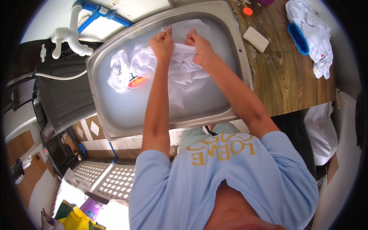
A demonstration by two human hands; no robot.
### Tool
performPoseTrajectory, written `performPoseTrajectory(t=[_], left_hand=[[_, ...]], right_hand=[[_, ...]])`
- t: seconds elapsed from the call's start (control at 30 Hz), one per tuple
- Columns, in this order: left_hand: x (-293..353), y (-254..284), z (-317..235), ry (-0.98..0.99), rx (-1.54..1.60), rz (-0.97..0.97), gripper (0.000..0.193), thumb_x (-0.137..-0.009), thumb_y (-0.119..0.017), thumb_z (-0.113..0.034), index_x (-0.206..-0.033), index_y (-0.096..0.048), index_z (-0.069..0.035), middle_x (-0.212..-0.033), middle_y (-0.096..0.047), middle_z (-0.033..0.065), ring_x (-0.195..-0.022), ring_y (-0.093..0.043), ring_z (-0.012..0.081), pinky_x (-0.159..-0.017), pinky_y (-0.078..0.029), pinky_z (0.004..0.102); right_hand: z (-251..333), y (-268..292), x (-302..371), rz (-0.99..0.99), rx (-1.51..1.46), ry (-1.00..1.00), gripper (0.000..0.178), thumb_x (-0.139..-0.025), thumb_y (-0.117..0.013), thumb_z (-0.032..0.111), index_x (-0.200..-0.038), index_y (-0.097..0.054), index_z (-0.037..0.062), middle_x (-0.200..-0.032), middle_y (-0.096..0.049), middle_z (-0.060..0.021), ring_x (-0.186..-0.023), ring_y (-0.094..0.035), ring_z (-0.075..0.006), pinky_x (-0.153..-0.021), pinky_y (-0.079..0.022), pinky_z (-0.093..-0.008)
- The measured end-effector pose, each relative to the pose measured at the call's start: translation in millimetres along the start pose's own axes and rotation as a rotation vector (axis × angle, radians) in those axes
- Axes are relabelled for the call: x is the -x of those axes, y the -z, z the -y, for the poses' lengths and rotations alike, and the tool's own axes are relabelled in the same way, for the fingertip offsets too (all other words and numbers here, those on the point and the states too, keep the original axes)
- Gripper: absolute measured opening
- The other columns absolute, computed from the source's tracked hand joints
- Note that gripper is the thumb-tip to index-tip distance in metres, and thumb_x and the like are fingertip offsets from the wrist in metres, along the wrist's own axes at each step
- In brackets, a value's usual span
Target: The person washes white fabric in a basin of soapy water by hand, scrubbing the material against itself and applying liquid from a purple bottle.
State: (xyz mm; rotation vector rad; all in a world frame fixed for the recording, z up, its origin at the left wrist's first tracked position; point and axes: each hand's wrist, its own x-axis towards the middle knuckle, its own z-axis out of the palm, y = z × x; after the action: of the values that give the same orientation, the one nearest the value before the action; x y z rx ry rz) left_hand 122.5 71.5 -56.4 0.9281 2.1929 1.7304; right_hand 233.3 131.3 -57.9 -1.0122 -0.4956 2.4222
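Observation:
A white garment [145,59] with a red, orange and black print lies wet and bunched in a metal sink [239,50] of cloudy water. My left hand [162,44] is closed on the garment near its middle, knuckles up. A little to the right, my right hand [200,46] is closed on another stretch of it, and the cloth runs between the two fists. Part of the fabric spreads under the water beyond and below my hands. The printed end rests at the left side of the sink.
On the wooden counter [283,84] to the right lie a pale soap bar [256,39], an orange cap [247,11], a blue brush [298,38] and more white cloth [320,36]. A white tap [71,40] on blue pipe juts out at the sink's left.

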Motion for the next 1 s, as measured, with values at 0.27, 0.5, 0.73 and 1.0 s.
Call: performPoseTrajectory(t=[0.27,0.5,0.73,1.0], left_hand=[[20,27,4,0.36,0.452,0.013,0.047,-0.085,-0.066,-0.028,-0.047,-0.046,-0.009,-0.047,-0.039,-0.0052,-0.044,-0.031,0.0039,-0.042,-0.024,0.0233],[32,5,-40,0.138,0.455,0.087,0.042,-0.086,-0.064,-0.026,-0.052,-0.05,-0.005,-0.048,-0.044,-0.0038,-0.046,-0.036,0.0049,-0.046,-0.031,0.0226],[32,-44,-16,-0.643,-0.221,0.08,0.022,-0.074,-0.065,-0.007,-0.057,-0.051,-0.003,-0.055,-0.05,0.0119,-0.046,-0.048,0.0245,-0.047,-0.039,0.0308],[39,-66,-29,-0.71,-0.117,0.118,0.026,-0.073,-0.066,-0.002,-0.055,-0.048,0.0,-0.053,-0.046,0.015,-0.045,-0.044,0.0276,-0.046,-0.037,0.0343]], right_hand=[[5,-12,4,0.046,-0.085,-0.037,0.033,-0.095,-0.045,0.033,-0.072,-0.044,0.0103,-0.049,-0.028,0.0016,-0.047,-0.026,-0.0122,-0.047,-0.028,-0.0258],[8,-20,9,-0.107,0.124,-0.048,0.033,-0.095,-0.043,0.035,-0.073,-0.043,0.0106,-0.051,-0.031,0.0016,-0.049,-0.028,-0.0137,-0.049,-0.029,-0.0277],[-23,6,-22,0.248,-0.01,0.151,0.023,-0.095,-0.045,0.034,-0.088,-0.052,0.0132,-0.079,-0.051,-0.0005,-0.075,-0.049,-0.0138,-0.064,-0.043,-0.032],[-6,50,-31,0.7,-0.344,0.1,0.031,-0.095,-0.041,0.04,-0.084,-0.05,0.0128,-0.077,-0.053,-0.0003,-0.066,-0.05,-0.0163,-0.061,-0.043,-0.0315]])
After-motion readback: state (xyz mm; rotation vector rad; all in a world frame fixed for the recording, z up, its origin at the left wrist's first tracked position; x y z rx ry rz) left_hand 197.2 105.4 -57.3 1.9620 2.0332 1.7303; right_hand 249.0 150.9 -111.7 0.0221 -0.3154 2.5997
